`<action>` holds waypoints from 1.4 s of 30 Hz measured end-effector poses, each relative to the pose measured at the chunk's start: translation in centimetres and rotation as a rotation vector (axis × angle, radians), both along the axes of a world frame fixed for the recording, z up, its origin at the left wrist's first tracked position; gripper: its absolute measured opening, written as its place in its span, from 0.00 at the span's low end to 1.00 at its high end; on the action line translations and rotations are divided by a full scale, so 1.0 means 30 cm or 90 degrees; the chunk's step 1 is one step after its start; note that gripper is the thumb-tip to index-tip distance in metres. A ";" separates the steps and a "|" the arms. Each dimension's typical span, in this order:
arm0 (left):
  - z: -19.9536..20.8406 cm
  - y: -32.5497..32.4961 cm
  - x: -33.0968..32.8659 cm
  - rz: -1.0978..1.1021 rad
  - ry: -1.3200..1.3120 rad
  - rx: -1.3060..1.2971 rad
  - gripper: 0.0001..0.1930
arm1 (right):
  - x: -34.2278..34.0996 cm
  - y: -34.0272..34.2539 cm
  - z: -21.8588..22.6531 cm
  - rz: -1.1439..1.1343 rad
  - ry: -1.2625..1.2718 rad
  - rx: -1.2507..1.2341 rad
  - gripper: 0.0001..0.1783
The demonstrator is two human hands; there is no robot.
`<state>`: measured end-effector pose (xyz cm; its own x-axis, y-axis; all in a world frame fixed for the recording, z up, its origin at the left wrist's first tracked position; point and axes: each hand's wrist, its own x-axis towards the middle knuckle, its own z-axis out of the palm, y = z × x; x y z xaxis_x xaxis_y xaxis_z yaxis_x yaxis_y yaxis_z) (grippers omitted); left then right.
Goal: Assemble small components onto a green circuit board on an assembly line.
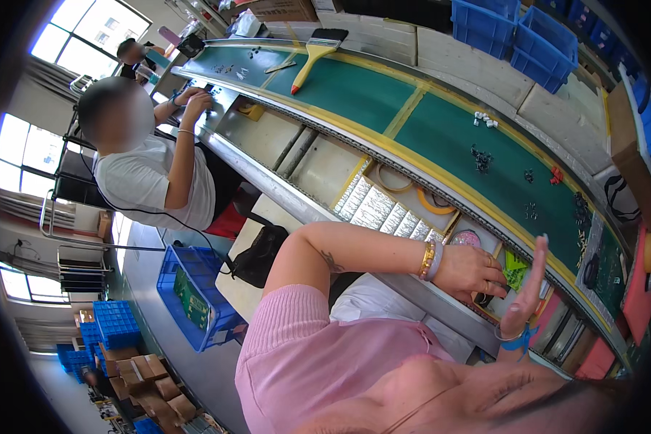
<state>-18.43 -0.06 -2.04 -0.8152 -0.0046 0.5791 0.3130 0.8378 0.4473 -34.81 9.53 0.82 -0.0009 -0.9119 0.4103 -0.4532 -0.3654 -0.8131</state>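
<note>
The left hand (474, 271) makes a narrow grip, fingers curled downward on the near side of the green belt (441, 130); whether they clasp anything I cannot tell. For good control there, a light fingertip pinch should serve better than a full-hand squeeze, with the right hand (525, 300) kept clear of that reach. Its own grip is wide, fingers nearly straight, with nothing visible in it, also on the belt's near side.

A small dark thing (482, 298) is at the left fingertips, near side of the belt, too covered to identify. Outward from there, a pink round container (466, 237) and a yellow-green packet (515, 275) lie between the left hand and the belt; silver foil-like sheets (372, 202) lie along its near side. On the belt are loose black parts (482, 159) and red parts (557, 174).
</note>
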 end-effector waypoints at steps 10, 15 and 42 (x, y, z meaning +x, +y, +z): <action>-0.044 0.023 0.012 -0.063 -0.144 -0.048 0.14 | 0.030 -0.026 -0.024 0.280 0.113 0.302 0.59; -0.027 0.012 -0.003 -0.046 -0.014 0.003 0.21 | 0.038 -0.001 -0.030 0.158 0.065 0.173 0.60; -0.030 0.001 0.006 -0.088 -0.300 -0.035 0.22 | 0.051 -0.025 0.002 0.250 0.143 0.239 0.48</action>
